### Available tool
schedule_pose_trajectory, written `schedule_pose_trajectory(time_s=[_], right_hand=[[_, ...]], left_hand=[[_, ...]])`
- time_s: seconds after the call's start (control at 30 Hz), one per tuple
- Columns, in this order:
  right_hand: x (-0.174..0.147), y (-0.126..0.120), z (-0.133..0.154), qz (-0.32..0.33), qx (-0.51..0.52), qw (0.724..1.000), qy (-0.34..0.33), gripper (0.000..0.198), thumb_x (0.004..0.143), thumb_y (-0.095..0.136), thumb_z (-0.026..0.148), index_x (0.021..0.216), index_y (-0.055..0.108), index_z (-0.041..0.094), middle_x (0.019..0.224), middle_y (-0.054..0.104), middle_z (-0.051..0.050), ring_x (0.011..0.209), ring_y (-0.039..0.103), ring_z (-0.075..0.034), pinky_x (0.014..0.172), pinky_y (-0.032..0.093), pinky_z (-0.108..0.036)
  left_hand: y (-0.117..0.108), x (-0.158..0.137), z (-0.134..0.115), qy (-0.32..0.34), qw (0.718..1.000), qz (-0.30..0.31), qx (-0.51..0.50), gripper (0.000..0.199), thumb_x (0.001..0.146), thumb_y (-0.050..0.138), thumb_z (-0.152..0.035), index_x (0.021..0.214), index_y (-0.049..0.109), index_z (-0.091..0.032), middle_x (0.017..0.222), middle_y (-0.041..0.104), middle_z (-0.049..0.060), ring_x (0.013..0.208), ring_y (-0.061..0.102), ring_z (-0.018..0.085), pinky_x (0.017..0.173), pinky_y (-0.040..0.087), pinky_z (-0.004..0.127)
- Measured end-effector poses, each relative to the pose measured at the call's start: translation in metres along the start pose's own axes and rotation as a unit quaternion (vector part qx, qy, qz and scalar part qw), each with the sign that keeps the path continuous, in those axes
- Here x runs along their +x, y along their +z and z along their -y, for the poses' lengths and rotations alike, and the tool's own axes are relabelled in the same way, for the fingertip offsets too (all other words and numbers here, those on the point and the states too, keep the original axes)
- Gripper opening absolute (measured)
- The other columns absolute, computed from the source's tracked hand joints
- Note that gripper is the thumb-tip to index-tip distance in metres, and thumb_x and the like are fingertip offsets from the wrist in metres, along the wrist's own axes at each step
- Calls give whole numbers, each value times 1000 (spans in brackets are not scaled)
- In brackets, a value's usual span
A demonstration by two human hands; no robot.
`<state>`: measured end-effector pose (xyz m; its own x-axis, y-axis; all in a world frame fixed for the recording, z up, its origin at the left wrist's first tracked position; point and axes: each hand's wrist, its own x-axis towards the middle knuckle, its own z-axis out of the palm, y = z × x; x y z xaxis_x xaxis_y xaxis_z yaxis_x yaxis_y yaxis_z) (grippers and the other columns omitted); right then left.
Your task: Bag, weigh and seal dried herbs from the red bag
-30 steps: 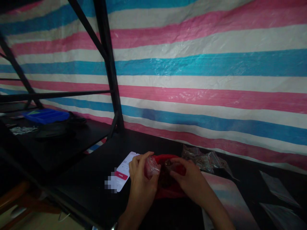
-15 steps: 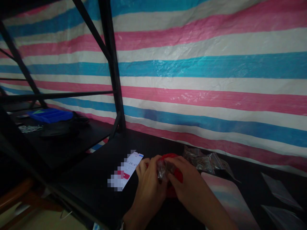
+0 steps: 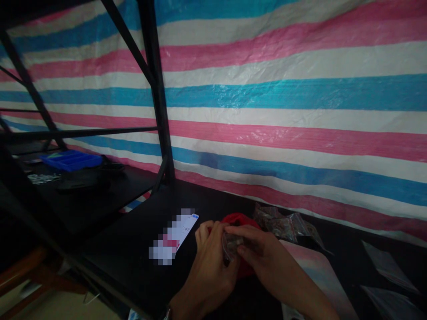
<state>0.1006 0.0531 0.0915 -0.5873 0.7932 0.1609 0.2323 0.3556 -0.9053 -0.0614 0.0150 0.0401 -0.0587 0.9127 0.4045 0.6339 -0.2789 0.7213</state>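
Note:
Both hands meet over the black table (image 3: 133, 249) and pinch a small clear plastic bag (image 3: 231, 243) with small dark bits inside. My left hand (image 3: 210, 262) holds the bag's left side, and my right hand (image 3: 263, 260) grips its right side from above. Just behind and under the hands sits a red bowl-like container (image 3: 237, 219), mostly hidden by them. A phone (image 3: 176, 235) with a lit screen lies flat to the left of my left hand.
Several clear bags (image 3: 283, 224) of small parts lie behind the red container. A striped pad (image 3: 320, 275) and more flat bags (image 3: 387, 262) lie right. A black rack post (image 3: 156, 98) stands left, with a blue tray (image 3: 71, 159) on its shelf. A striped tarp (image 3: 293, 111) hangs behind.
The hands have come together from apart. The small clear bag moved from my left hand alone to being pinched by both, lower and nearer me, covering more of the red container.

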Motion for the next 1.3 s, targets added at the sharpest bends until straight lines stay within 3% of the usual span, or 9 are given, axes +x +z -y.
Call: schedule_pose_trajectory(time_s=[0.1, 0.2, 0.33, 0.47, 0.7, 0.87, 1.03, 1.2, 1.3], right_hand=[[1, 0, 2, -77, -83, 994, 3, 53, 85, 56, 2, 128, 74, 27, 134, 74, -5, 126, 67, -23, 118, 43, -46], [0, -1, 9, -125, -145, 981, -40, 50, 84, 51, -2, 118, 75, 26, 123, 77, -5, 117, 70, -22, 109, 50, -42], [-1, -3, 14, -102, -162, 974, -118, 45, 87, 45, -3, 105, 76, 26, 119, 77, -5, 114, 70, -20, 103, 53, -37], [-3, -7, 16, -135, -147, 977, -78, 43, 86, 48, -1, 104, 77, 26, 111, 78, -5, 103, 73, -20, 96, 56, -36], [-7, -6, 19, -131, -133, 979, -84, 41, 91, 49, 3, 108, 78, 27, 118, 78, -5, 110, 73, -20, 101, 55, -36], [-6, -6, 19, -106, -167, 971, -132, 51, 92, 44, 0, 113, 80, 28, 124, 75, -6, 115, 72, -19, 103, 55, -34], [-5, -9, 28, -114, -158, 974, -118, 47, 89, 47, 2, 110, 80, 29, 120, 77, -4, 112, 73, -19, 102, 56, -33], [2, -11, 15, -211, -157, 961, -80, 39, 93, 52, 11, 122, 74, 26, 127, 75, -6, 117, 69, -22, 109, 51, -41], [5, -1, -6, -150, -215, 965, -30, 47, 86, 53, 1, 121, 75, 23, 125, 74, -9, 120, 67, -24, 110, 48, -44]], left_hand=[[1, 3, -2, 22, 999, -14, 36, 32, 92, 63, -22, 124, 61, -25, 120, 63, 10, 121, 50, 33, 103, 46, 55], [1, 7, -3, 51, 995, -45, 77, 37, 93, 68, -27, 130, 64, -30, 129, 70, 7, 129, 48, 34, 110, 42, 57], [1, 8, -1, 65, 990, -74, 100, 36, 96, 69, -29, 132, 66, -31, 137, 72, 4, 137, 47, 34, 115, 38, 57], [4, 5, 0, 74, 988, -54, 121, 57, 88, 79, -25, 142, 61, -30, 141, 71, 5, 138, 48, 36, 115, 37, 59], [8, 4, -2, 75, 983, -79, 145, 39, 93, 73, -23, 132, 66, -28, 132, 76, 3, 131, 52, 34, 110, 40, 55], [7, 2, 1, 99, 979, -85, 155, 39, 96, 72, -28, 134, 64, -27, 133, 76, 3, 133, 51, 34, 111, 37, 53], [4, 0, 3, 106, 977, -89, 162, 44, 95, 70, -24, 138, 63, -28, 133, 73, 7, 131, 53, 33, 109, 42, 51], [-5, 3, 10, 4, 975, -205, 90, 22, 103, 57, -35, 116, 73, -27, 111, 70, 8, 111, 60, 31, 97, 50, 48], [-9, -1, 13, -16, 962, -265, 61, 26, 104, 53, -41, 114, 69, -23, 108, 65, 8, 104, 59, 29, 93, 51, 47]])
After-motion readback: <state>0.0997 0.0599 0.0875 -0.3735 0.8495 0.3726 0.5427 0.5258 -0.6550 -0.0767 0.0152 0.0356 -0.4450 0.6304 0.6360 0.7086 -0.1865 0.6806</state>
